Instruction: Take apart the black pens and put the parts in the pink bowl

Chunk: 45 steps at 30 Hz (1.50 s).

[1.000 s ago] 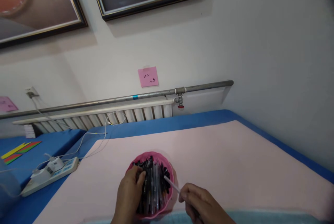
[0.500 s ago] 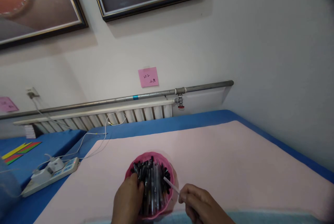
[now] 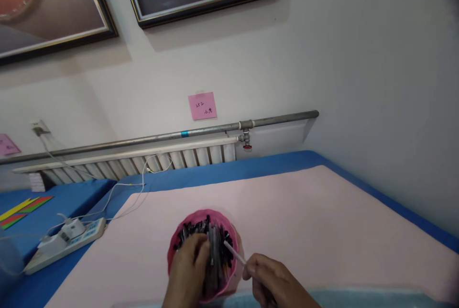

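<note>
A round pink basket (image 3: pixel 171 250) with a wavy rim is filled with pen parts (image 3: pixel 215 250), black and clear, lying mostly lengthwise. My left hand (image 3: pixel 190 265) reaches over the basket's left side, fingers curled down among the pens. Its fingertips are partly hidden, and what they pinch cannot be made out. Just right of the basket, my right hand (image 3: pixel 270 279) is closed around a thin, pale, translucent pen barrel (image 3: pixel 234 253). The barrel slants up and left, its free end above the pens.
Pink paper (image 3: pixel 304 231) covers the blue table (image 3: pixel 272 159). On the left, a power strip (image 3: pixel 68 246) holds plugged-in chargers, with white cables (image 3: pixel 111 198) trailing behind. Coloured strips (image 3: pixel 27 210) lie farther left. A radiator (image 3: pixel 186 157) and pipe (image 3: pixel 287 118) run along the wall.
My left hand has moved right and farther over the pens in the basket. The right hand keeps the pen barrel in nearly the same place.
</note>
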Motion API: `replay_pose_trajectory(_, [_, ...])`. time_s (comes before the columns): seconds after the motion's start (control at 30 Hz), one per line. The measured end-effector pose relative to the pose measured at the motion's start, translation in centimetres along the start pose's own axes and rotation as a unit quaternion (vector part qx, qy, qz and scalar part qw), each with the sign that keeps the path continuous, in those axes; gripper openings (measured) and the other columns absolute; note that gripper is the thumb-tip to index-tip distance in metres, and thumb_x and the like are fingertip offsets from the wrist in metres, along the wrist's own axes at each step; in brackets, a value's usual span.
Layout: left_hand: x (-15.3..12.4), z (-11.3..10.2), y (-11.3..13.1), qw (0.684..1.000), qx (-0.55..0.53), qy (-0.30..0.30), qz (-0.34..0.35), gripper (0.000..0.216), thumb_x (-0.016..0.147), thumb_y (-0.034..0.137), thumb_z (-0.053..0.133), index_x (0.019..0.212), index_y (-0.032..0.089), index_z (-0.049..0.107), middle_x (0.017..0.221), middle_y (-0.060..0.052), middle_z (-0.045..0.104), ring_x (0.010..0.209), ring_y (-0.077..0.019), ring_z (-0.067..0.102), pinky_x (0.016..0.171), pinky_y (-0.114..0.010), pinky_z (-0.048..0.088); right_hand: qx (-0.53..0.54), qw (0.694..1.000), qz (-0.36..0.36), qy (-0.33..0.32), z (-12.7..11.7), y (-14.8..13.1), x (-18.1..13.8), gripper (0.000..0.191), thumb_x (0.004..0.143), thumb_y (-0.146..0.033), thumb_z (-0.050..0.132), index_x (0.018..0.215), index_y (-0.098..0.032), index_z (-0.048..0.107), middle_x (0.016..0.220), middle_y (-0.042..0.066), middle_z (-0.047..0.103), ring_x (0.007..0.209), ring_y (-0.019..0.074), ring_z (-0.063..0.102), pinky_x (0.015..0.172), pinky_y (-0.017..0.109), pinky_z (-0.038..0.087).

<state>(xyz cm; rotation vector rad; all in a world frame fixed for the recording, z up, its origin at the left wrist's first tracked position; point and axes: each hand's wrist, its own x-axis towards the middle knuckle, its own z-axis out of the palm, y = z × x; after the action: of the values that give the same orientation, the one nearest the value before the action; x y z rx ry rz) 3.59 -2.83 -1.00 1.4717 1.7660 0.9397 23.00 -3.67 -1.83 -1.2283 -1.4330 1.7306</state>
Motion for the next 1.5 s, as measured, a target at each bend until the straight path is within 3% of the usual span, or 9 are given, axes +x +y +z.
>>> replay_pose_trajectory(0.1, [-1.1, 3.0, 0.6, 0.948, -0.277, -0.142, -0.063, 0.036, 0.071, 0.05, 0.062, 0.081, 0.017, 0.065, 0.067, -0.003, 0.061, 0.062, -0.016, 0.055, 0.059, -0.026, 0.042, 0.003, 1.0, -0.013, 0.007, 0.4, -0.3, -0.3, 0.031, 0.087, -0.042, 0.038, 0.068, -0.019, 0.049, 0.05, -0.006, 0.044, 0.04, 0.0052, 0.035, 0.044, 0.019, 0.023])
replay_pose_trajectory(0.2, [-1.4, 4.9, 0.8, 0.883, -0.419, -0.184, -0.104, 0.044, 0.061, 0.056, 0.07, 0.076, 0.015, 0.061, 0.053, 0.004, 0.05, 0.045, -0.0067, 0.041, 0.046, -0.019, 0.032, 0.018, 0.999, -0.01, 0.032, 0.9, -0.2, -0.5, 0.038, 0.088, -0.047, 0.036, 0.065, -0.019, 0.047, 0.051, -0.005, 0.044, 0.041, 0.0054, 0.033, 0.044, 0.02, 0.021])
replay_pose_trajectory(0.37, [-0.7, 3.8, 0.7, 0.885, -0.434, -0.137, -0.095, 0.042, 0.065, 0.056, 0.068, 0.074, 0.017, 0.054, 0.046, 0.011, 0.036, 0.034, -0.0015, 0.023, 0.035, -0.016, 0.013, -0.009, 1.0, -0.002, -0.009, 1.0, 0.6, -0.1, 0.038, 0.087, -0.048, 0.036, 0.065, -0.019, 0.047, 0.05, -0.004, 0.048, 0.04, 0.0054, 0.034, 0.043, 0.02, 0.021])
replay_pose_trajectory(0.6, [-0.7, 3.8, 0.7, 0.879, -0.467, -0.062, -0.077, 0.041, 0.067, 0.054, 0.067, 0.072, 0.019, 0.049, 0.041, 0.012, 0.037, 0.031, -0.0024, 0.025, 0.032, -0.015, 0.018, -0.068, 0.996, -0.013, -0.063, 0.6, 0.5, 0.5, 0.037, 0.088, -0.049, 0.036, 0.072, -0.019, 0.049, 0.052, -0.004, 0.05, 0.041, 0.0056, 0.039, 0.044, 0.019, 0.024])
replay_pose_trajectory(0.87, [-1.0, 2.3, 1.7, 0.902, -0.426, -0.051, -0.047, 0.038, 0.073, 0.054, 0.063, 0.072, 0.017, 0.051, 0.039, 0.01, 0.042, 0.031, -0.0028, 0.031, 0.034, -0.015, 0.021, 0.089, 0.99, 0.021, -0.112, 1.1, 0.3, -0.4, 0.037, 0.081, -0.052, 0.039, 0.078, -0.017, 0.053, 0.053, -0.004, 0.047, 0.04, 0.0052, 0.031, 0.041, 0.019, 0.017])
replay_pose_trajectory(1.13, [-0.8, 3.2, 1.4, 0.91, -0.41, -0.016, -0.063, 0.041, 0.076, 0.054, 0.057, 0.063, 0.02, 0.041, 0.038, 0.009, 0.042, 0.03, -0.0037, 0.031, 0.033, -0.016, 0.021, -0.116, 0.982, -0.142, 0.041, 1.1, 1.1, 0.2, 0.028, 0.081, -0.046, 0.05, 0.068, -0.021, 0.048, 0.06, -0.004, 0.048, 0.055, 0.0094, 0.041, 0.053, 0.022, 0.031])
replay_pose_trajectory(1.2, [-0.8, 3.2, 1.6, 0.903, -0.427, -0.014, -0.047, 0.038, 0.078, 0.052, 0.056, 0.065, 0.019, 0.044, 0.038, 0.009, 0.043, 0.03, -0.0036, 0.032, 0.034, -0.016, 0.022, -0.071, 0.988, -0.132, 0.036, 1.2, 1.1, 0.4, 0.029, 0.076, -0.05, 0.054, 0.073, -0.021, 0.049, 0.061, -0.004, 0.048, 0.055, 0.0096, 0.043, 0.051, 0.022, 0.032])
replay_pose_trajectory(1.33, [-0.7, 3.0, 1.8, 0.895, -0.446, -0.004, 0.002, 0.035, 0.077, 0.05, 0.059, 0.071, 0.018, 0.047, 0.041, 0.009, 0.046, 0.031, -0.0037, 0.035, 0.034, -0.016, 0.023, 0.12, 0.989, 0.04, -0.075, 1.6, 0.5, 0.7, 0.047, 0.069, -0.064, 0.051, 0.08, -0.018, 0.051, 0.055, -0.003, 0.054, 0.038, 0.007, 0.044, 0.037, 0.018, 0.025])
replay_pose_trajectory(1.5, [-0.2, 3.1, 1.6, 0.895, -0.445, 0.012, 0.02, 0.039, 0.076, 0.054, 0.057, 0.064, 0.019, 0.043, 0.039, 0.009, 0.045, 0.031, -0.004, 0.034, 0.032, -0.015, 0.023, 0.22, 0.975, 0.033, -0.008, 2.1, -0.5, 0.1, 0.036, 0.073, -0.051, 0.061, 0.067, -0.016, 0.053, 0.048, -0.006, 0.05, 0.032, 0.0004, 0.034, 0.034, 0.012, 0.017])
